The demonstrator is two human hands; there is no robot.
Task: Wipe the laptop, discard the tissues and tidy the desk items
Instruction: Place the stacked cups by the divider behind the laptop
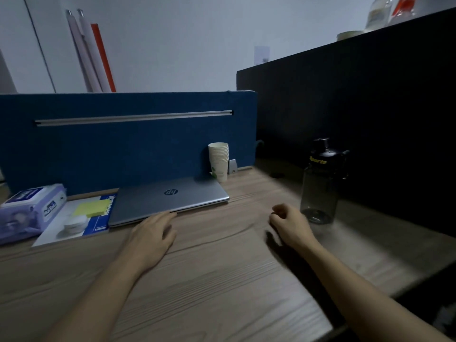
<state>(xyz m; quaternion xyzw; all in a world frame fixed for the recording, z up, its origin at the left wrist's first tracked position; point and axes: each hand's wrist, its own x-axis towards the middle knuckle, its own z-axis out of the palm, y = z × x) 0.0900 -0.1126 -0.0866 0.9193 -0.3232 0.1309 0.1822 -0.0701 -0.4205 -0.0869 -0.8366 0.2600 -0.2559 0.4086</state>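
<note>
A closed silver laptop lies on the wooden desk against the blue partition. My left hand lies flat on the desk, its straight fingertips at the laptop's front edge. My right hand hovers low over the desk to the right of the laptop, fingers loosely curled and holding nothing. A purple pack of wet wipes sits at the far left. Beside it a blue and white notebook carries a yellow sticky-note pad and a small white round tin.
A stack of paper cups stands behind the laptop's right corner. A dark translucent sports bottle stands just right of my right hand. The blue partition closes the back, a black cabinet the right side.
</note>
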